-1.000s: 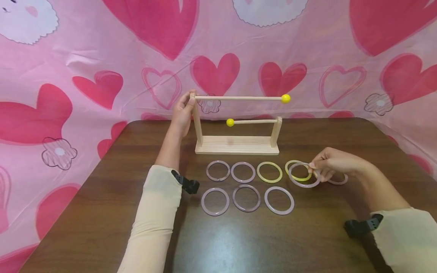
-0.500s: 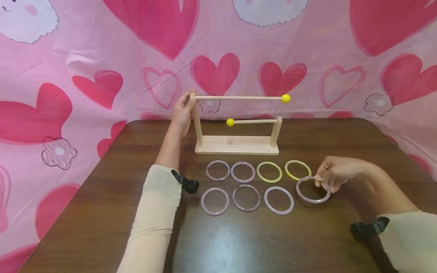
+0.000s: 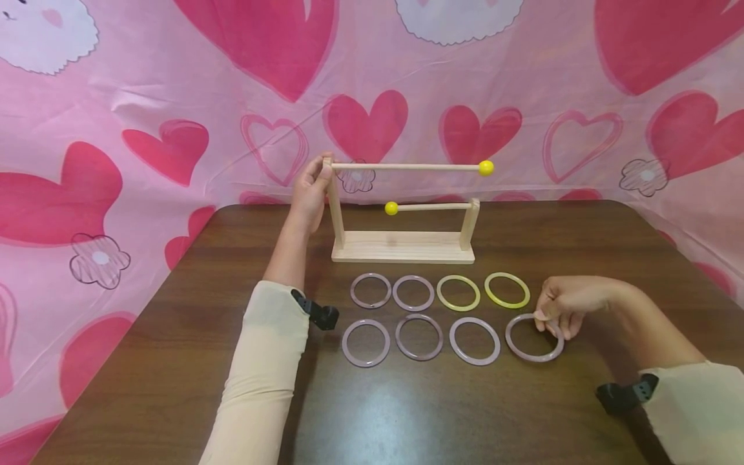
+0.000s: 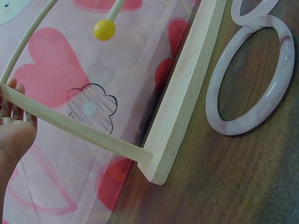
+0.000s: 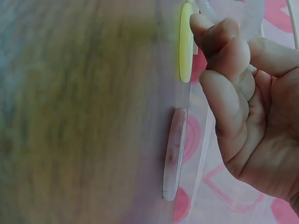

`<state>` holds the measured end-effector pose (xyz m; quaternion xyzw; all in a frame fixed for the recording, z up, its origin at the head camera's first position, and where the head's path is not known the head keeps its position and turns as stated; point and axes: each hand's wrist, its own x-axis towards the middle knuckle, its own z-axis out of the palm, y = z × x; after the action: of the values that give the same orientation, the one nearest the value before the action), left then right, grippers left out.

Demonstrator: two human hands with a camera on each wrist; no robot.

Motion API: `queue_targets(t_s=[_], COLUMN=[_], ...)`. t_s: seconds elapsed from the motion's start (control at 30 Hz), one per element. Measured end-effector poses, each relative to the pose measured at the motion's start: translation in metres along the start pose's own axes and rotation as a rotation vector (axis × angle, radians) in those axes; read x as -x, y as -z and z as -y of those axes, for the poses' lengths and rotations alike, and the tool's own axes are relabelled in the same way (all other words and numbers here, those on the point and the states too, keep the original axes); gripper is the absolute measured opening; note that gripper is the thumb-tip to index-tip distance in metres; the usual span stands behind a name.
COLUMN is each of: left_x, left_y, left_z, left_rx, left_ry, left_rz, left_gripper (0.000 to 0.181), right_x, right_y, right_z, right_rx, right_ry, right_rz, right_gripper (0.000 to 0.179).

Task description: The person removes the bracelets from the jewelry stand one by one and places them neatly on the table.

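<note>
My left hand [image 3: 309,197] holds the top of the tall post of a pale wooden stand [image 3: 401,247], thumb in front and fingers behind. Two rods with yellow ball ends extend from the stand's posts, the upper one pointing right and the lower one left. At the right end of the near row, my right hand [image 3: 572,300] pinches a light purple bangle [image 3: 535,358] by its upper right edge, the bangle lying nearly flat close to the tabletop. In the right wrist view, a pale bangle [image 5: 174,156] and a yellow bangle [image 5: 186,44] lie beside the curled fingers.
Before the stand, several bangles lie in two rows: a purple bangle [image 3: 366,364] starts the near row, and a yellow bangle [image 3: 514,305] ends the far row. The brown table [image 3: 372,420] meets a pink heart-patterned cloth [image 3: 232,97] behind.
My right hand has brought the purple bangle from over the right yellow one toward me and down, to the end of the near row. My left hand stays on the post.
</note>
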<state>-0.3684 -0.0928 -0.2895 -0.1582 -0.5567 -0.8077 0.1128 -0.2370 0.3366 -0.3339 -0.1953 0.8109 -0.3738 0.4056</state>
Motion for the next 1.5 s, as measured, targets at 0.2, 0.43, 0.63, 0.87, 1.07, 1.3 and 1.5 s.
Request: queue_targets(t_s=[0.2, 0.43, 0.63, 0.87, 1.07, 1.3, 1.5], left_x=[0.001, 0.001, 0.001, 0.000, 0.001, 0.001, 0.001], left_y=[0.001, 0.002, 0.002, 0.003, 0.001, -0.001, -0.001], left_z=[-0.001, 0.000, 0.000, 0.003, 0.001, -0.002, -0.002], left_rx=[-0.018, -0.024, -0.005, -0.001, -0.031, -0.043, -0.038], left_ry=[0.003, -0.001, -0.016, -0.002, 0.005, 0.003, 0.005], left_rz=[-0.004, -0.001, 0.004, -0.001, 0.002, 0.002, 0.004], left_gripper=[0.024, 0.031, 0.029, 0.022, 0.029, 0.028, 0.027], right_x=[-0.002, -0.003, -0.004, -0.006, -0.007, -0.007, -0.006], right_y=[-0.002, -0.006, -0.009, -0.012, -0.013, -0.012, -0.013], right_z=[0.001, 0.005, 0.010, 0.011, 0.011, 0.011, 0.014], right_rx=[-0.004, 0.032, 0.097, 0.184, 0.180, 0.198, 0.217], right_ry=[-0.029, -0.084, -0.124, -0.132, -0.164, -0.169, -0.186], right_rz=[0.005, -0.046, -0.107, -0.152, -0.197, -0.217, -0.236], right_gripper=[0.027, 0.021, 0.016, 0.015, 0.015, 0.023, 0.023])
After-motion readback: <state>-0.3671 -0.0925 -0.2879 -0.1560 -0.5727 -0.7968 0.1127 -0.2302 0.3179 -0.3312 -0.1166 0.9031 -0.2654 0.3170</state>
